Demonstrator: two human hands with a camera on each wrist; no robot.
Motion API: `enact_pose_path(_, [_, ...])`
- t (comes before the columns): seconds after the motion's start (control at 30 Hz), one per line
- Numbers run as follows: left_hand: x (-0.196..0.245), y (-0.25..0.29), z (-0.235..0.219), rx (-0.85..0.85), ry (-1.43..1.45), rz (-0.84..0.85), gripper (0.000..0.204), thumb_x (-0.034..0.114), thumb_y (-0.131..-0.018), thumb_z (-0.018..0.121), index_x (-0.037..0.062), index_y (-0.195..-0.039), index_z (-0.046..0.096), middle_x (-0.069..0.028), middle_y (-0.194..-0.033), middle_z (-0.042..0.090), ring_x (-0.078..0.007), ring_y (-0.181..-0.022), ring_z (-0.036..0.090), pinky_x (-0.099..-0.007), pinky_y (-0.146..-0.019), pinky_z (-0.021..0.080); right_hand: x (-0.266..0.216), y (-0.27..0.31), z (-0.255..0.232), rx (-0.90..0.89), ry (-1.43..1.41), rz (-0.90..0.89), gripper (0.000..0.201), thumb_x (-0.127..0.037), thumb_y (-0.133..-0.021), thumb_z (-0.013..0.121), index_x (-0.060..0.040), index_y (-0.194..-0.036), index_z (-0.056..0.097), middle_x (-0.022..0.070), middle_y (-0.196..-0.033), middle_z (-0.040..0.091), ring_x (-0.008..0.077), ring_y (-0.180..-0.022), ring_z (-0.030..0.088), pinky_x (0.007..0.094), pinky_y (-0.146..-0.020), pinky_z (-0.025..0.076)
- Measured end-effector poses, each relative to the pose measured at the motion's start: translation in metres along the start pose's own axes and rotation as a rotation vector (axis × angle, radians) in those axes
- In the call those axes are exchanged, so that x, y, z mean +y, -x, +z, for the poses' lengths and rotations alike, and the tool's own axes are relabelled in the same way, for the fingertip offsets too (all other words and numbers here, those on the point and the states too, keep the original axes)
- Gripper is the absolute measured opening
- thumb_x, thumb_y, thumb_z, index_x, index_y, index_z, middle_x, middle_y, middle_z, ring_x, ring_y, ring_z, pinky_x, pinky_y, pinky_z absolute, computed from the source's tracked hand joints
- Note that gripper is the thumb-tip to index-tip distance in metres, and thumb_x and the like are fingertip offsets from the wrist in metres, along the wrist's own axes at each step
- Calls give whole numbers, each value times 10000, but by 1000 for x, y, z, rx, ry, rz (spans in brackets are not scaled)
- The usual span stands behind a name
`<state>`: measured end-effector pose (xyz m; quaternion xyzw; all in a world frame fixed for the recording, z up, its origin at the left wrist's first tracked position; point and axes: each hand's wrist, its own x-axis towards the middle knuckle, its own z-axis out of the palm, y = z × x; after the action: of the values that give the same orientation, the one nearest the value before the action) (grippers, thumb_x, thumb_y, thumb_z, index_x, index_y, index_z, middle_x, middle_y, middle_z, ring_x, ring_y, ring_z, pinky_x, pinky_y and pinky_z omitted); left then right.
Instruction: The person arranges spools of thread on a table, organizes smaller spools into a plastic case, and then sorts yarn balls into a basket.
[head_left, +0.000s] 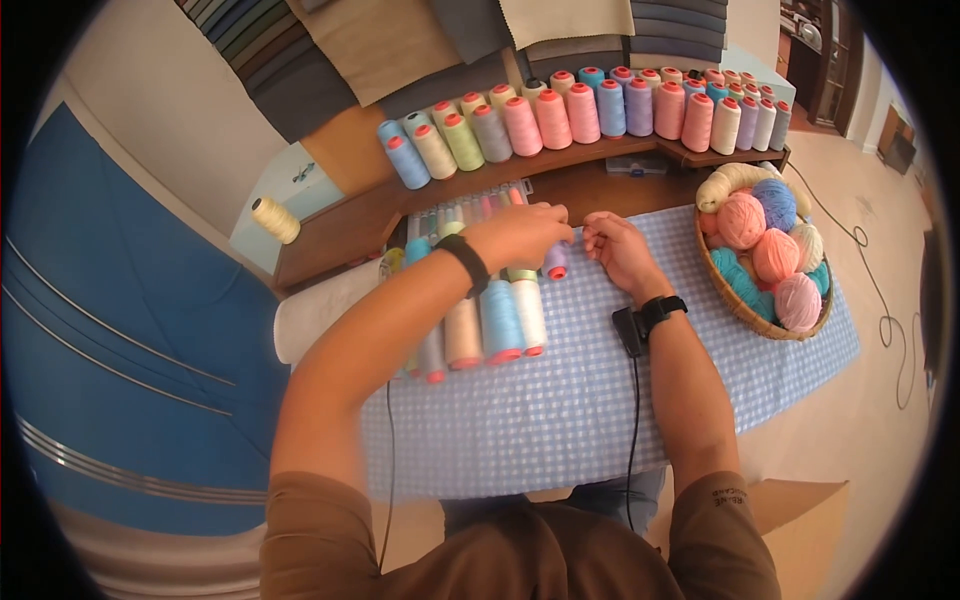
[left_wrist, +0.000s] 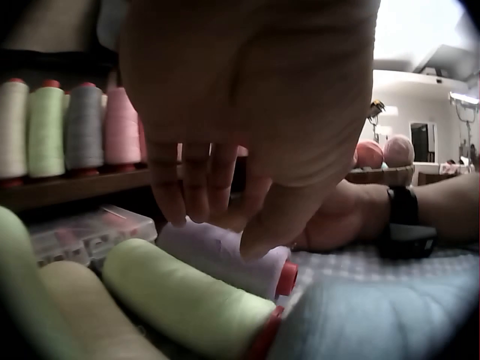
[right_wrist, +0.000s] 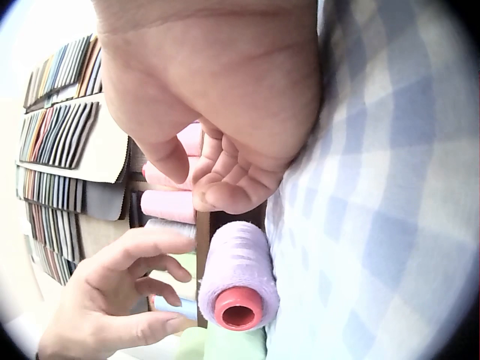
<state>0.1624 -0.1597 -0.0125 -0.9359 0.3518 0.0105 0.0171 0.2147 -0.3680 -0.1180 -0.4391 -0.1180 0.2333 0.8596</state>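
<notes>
A lavender thread spool [head_left: 555, 262] with a red core lies on its side on the blue checked cloth, at the right end of several laid-down spools. Over it is my left hand [head_left: 520, 240], fingers loosely bent; in the right wrist view a gap shows between its fingertips and the lavender spool [right_wrist: 238, 262]. My right hand [head_left: 622, 250] rests on the cloth just right of the spool, its fingers loosely curled around nothing. A light green spool [left_wrist: 180, 296] lies beside the lavender one. Nearer my body are a light blue spool [head_left: 500, 318] and a white spool [head_left: 530, 315].
Upright spools line a brown shelf [head_left: 620, 152] behind the cloth. A wicker basket [head_left: 722, 292] of yarn balls stands at the right. Behind the laid-down spools is a clear plastic case [left_wrist: 112, 229]. A cream spool [head_left: 275, 220] stands at far left. A cable [head_left: 634, 420] trails from my right wrist.
</notes>
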Motion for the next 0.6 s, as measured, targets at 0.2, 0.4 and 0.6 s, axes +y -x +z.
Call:
enact_pose_path(0.2, [-4, -23, 16, -80, -296, 69, 327, 65, -821, 699, 153, -1134, 723, -49, -1090, 607, -252, -1067, 628, -405, -885, 566, 0, 0, 2, 17, -3, 1, 117, -145, -998, 618, -48, -1060, 633, 32, -867, 660, 124, -738, 603, 275, -696, 489])
enact_pose_path(0.4, [9, 13, -32, 82, 26, -18, 385, 167, -781, 764, 109, -1158, 704, -52, -1176, 640, -274, -1086, 649, -414, -908, 557, 1, 0, 1, 10, 5, -8, 126, -161, -1008, 614, -46, -1054, 634, 30, -860, 650, 128, -744, 601, 279, -699, 482])
enact_pose_path(0.6, [-35, 122, -61, 617, 406, -448, 520, 339, -770, 847, 33, -1163, 699, -124, -1076, 695, -283, -958, 678, -392, -851, 550, -2, 3, 6, 23, 48, -8, 101, -140, -1002, 597, -52, -1038, 631, 30, -852, 637, 130, -750, 586, 279, -710, 468])
